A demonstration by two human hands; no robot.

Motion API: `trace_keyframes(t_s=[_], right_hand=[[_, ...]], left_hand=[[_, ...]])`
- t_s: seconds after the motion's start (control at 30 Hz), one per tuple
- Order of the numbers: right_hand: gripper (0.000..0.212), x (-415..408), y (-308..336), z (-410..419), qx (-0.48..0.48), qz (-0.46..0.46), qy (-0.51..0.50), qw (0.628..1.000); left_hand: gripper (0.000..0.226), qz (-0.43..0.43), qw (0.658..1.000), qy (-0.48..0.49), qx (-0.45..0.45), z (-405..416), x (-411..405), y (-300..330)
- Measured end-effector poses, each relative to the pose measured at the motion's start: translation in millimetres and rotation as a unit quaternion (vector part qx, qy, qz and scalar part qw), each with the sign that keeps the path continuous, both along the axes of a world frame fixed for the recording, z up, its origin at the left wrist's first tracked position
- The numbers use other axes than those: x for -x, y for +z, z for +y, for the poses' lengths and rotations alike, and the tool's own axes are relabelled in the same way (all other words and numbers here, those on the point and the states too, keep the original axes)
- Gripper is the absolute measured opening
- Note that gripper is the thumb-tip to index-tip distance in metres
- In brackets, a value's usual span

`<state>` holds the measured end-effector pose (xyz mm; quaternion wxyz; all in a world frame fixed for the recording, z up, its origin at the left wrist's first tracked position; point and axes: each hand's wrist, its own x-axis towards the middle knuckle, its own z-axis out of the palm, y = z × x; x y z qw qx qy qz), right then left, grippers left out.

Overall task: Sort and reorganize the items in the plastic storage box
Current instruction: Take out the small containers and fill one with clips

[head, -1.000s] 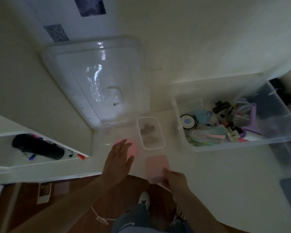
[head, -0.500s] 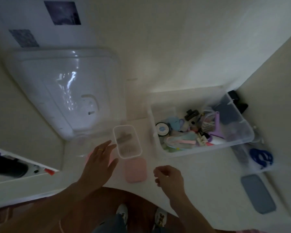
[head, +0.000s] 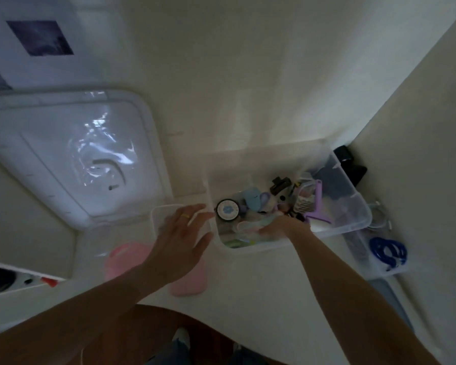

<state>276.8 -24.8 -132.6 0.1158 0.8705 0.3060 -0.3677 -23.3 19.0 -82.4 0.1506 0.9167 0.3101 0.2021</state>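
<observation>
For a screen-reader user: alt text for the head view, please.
A person's right hand reaches into a cluttered clear plastic storage box on a white surface, while the open left hand hovers over a small clear container beside two pink lids.

Pale table [head: 261, 280], apparently bearing storage box [head: 353, 225].

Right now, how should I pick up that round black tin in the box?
Pinch the tin across its rim from above. It lies lid up near the box's left wall, so the sides are crowded and only the top is free.
</observation>
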Motion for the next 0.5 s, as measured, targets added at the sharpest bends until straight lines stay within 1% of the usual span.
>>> trace_keyframes(t_s=[0.03, 0.07, 0.1, 0.17, 0.23, 0.27, 0.33, 0.4, 0.43, 0.5], right_hand=[[0.132, -1.4, -5.1, -1.2, 0.001, -0.023, 0.008, 1.0], [0.123, -3.5, -8.0, -0.7, -0.006, -0.034, 0.036, 0.999], [0.104, -4.9, -6.7, -0.4, -0.017, -0.026, 0.076, 0.997], [0.059, -6.7, -2.3, 3.6, -0.042, 0.008, 0.134, 0.99], [0.027, -7.8, -0.9, 6.2, -0.048, 0.034, 0.127, 0.99], [0.021, -7.9, -1.6, 7.3, -0.054, 0.042, 0.118, 0.991], [0.019, -7.5, -2.8, 8.9, -0.066, 0.026, 0.127, 0.989], [0.062, -15.5, -15.2, 7.4, -0.104, -0.045, 0.161, 0.981], [0.074, -20.7, -22.2, 6.4, -0.119, -0.061, 0.184, 0.974], [0.078, -28.7, -34.9, 7.3, -0.115, -0.061, 0.253, 0.959]], left_hand=[[0.04, 0.001, 1.0, -0.003, -0.004, -2.8, -13.7, 1.7], [0.038, 0.0, 1.0, -0.011, -0.011, -5.5, -26.9, 2.9], [0.037, 0.001, 0.999, -0.025, -0.02, -7.3, -39.4, 2.5], [0.038, 0.027, 0.997, -0.063, -0.032, -7.8, -61.5, -5.2], [0.046, 0.113, 0.989, -0.094, -0.016, -3.8, -80.3, -14.6], [0.049, 0.166, 0.981, -0.102, 0.003, -0.8, -89.3, -17.6], [0.056, 0.254, 0.959, -0.114, 0.049, 6.3, -105.6, -20.2], [0.064, 0.304, 0.943, -0.127, 0.054, 11.8, -120.1, -20.7], [0.066, 0.321, 0.937, -0.129, 0.048, 12.7, -125.3, -22.1], [0.065, 0.349, 0.929, -0.122, 0.03, 14.3, -131.4, -28.0]])
